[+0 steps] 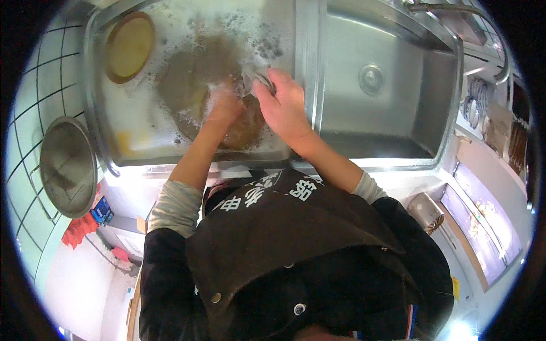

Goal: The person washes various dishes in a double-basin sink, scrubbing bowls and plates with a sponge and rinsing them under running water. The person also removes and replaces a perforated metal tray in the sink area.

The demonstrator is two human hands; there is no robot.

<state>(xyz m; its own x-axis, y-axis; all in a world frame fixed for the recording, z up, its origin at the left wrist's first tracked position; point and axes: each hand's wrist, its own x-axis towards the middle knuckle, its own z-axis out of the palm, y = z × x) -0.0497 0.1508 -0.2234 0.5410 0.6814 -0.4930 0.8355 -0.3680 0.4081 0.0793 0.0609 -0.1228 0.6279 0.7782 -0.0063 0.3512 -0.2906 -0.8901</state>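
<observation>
Both my hands are over the left basin (140,145) of a stainless steel sink, which holds cloudy, sudsy water. My right hand (283,104) grips a wet greyish cloth or scrubber (263,81), its exact kind unclear. Close beside it, my left hand (226,102) reaches down, its fingers hidden in murky water and foam. Whether they hold anything cannot be made out. Under and around the hands lies a brownish submerged shape (245,132), too blurred to name. An oval yellowish dish or lid with a brown rim (130,47) sits at the basin's far left.
To the right is a second steel basin with a drain (371,79), and a curved faucet pipe (477,13) at its far corner. A round metal bowl or strainer (68,166) stands against the tiled wall at left. A raised divider (309,85) separates the basins.
</observation>
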